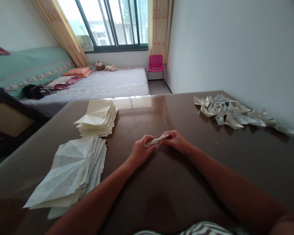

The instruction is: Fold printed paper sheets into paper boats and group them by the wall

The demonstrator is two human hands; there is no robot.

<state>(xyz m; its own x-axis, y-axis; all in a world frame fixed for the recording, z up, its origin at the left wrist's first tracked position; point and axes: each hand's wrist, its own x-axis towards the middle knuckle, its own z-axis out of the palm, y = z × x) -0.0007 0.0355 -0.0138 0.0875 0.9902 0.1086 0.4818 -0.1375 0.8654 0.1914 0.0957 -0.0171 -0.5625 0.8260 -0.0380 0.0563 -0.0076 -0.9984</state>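
Note:
Between my two hands is a small folded piece of paper (155, 141), narrow and pale, held just above the brown tabletop. My left hand (142, 148) pinches its left end, with the fingers closed. At the other end, my right hand (174, 141) grips the paper between thumb and fingers. Part of the paper is covered by the fingertips. Off to the right lies a cluster of folded paper boats (225, 109), made from printed or written sheets.
A stack of creased written sheets (71, 169) lies left of my left arm. Behind it sits a stack of cream sheets (98, 117). The glossy brown table (156, 182) meets the white wall on the right. Beyond are a bed (117, 81) and a pink chair (156, 63).

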